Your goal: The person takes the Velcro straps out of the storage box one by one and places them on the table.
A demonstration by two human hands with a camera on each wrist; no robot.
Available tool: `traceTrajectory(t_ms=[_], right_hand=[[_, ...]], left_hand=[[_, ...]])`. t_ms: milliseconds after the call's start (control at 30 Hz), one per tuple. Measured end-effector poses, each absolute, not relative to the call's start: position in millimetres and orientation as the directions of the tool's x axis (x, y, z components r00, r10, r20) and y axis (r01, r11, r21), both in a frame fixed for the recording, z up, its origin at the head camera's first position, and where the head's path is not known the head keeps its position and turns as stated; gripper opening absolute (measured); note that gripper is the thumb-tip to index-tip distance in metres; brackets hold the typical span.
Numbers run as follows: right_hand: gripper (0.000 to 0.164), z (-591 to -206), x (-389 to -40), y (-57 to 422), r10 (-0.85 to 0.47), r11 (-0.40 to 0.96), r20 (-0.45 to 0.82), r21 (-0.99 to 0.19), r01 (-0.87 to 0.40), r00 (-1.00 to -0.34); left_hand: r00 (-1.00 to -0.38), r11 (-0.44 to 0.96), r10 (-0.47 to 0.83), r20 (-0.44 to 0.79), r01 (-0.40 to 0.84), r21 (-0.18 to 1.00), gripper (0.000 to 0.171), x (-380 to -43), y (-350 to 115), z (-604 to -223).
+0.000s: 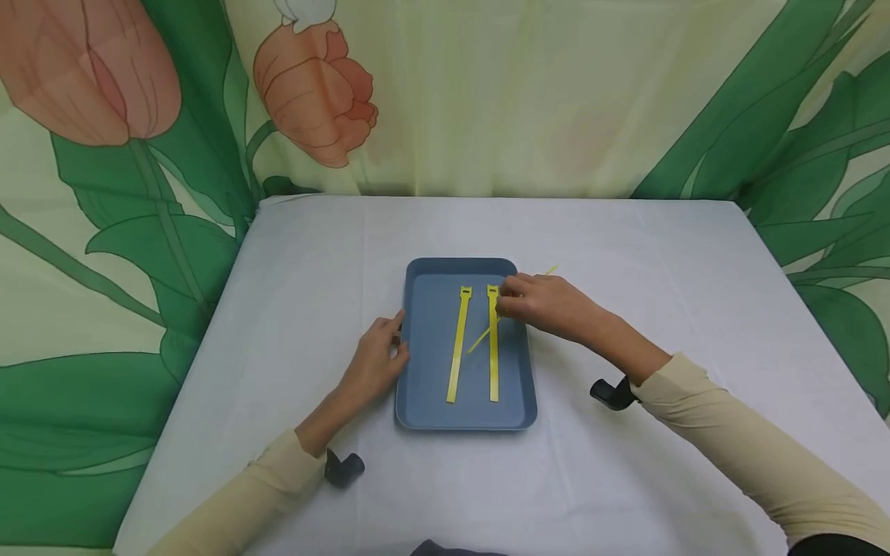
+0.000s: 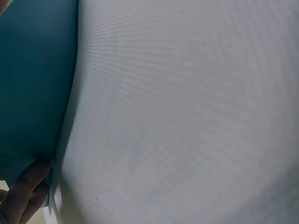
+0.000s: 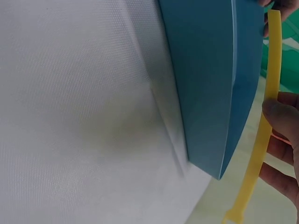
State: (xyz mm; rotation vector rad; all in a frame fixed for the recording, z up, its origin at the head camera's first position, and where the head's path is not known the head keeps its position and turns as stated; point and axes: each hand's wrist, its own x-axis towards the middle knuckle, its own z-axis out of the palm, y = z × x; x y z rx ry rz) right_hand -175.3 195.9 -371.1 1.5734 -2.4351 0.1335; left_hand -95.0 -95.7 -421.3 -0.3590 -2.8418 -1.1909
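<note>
A blue-grey tray (image 1: 427, 371) holds two flat yellow cable straps, each with a slotted head at its far end. The left strap (image 1: 456, 347) leans slightly; the right strap (image 1: 494, 363) lies nearly straight. Above the tray's right side, my right hand (image 1: 545, 303) pinches a third yellow cable strap (image 3: 260, 144) between thumb and fingers. This strap runs diagonally and overlaps the right strap in the head view, its slotted head at the lower end in the right wrist view. My left hand (image 1: 375, 355) rests against the tray's left side, fingertips (image 2: 37, 170) touching the outer wall.
The tray stands on a table with a white cloth (image 1: 626, 247). A curtain printed with flowers and leaves (image 1: 487, 93) hangs behind and at the sides. Black wrist cameras are worn on the left (image 1: 344, 469) and right (image 1: 613, 394) forearms.
</note>
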Motion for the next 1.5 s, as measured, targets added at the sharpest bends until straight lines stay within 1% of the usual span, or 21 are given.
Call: traceTrajectory(t_ms=[200, 433, 600, 900, 1100, 1267, 1500], right_hand=[[0.023, -372, -176, 201, -0.878, 0.437, 0.242, 0.05, -0.898, -0.413], [0.022, -377, -173, 206, -0.886, 0.418, 0.242, 0.044, -0.907, -0.397], [0.022, -377, -173, 209, -0.882, 0.423, 0.25, 0.054, -0.904, -0.398], [0.026, -378, -172, 217, -0.861, 0.469, 0.238, 0.032, -0.883, -0.449], [0.024, -384, -169, 221, -0.859, 0.48, 0.214, 0.016, -0.877, -0.466], [0.026, -384, -167, 226, -0.851, 0.481, 0.244, 0.006, -0.877, -0.465], [0.023, -388, -167, 229, -0.847, 0.493, 0.237, 0.022, -0.87, -0.475]], left_hand=[[-0.97, 0.676, 0.203, 0.132, 0.236, 0.698, 0.057, -95, -95, -421], [-0.97, 0.672, 0.203, 0.137, 0.239, 0.701, 0.056, -95, -95, -422], [-0.971, 0.668, 0.205, 0.125, 0.233, 0.707, 0.056, -94, -96, -423], [-0.962, 0.668, 0.217, 0.165, 0.27, 0.693, 0.055, -98, -95, -422], [-0.965, 0.682, 0.216, 0.148, 0.258, 0.684, 0.055, -96, -95, -423], [-0.962, 0.67, 0.228, 0.149, 0.266, 0.693, 0.055, -98, -93, -424], [-0.972, 0.687, 0.211, 0.1, 0.22, 0.693, 0.056, -96, -95, -419]])
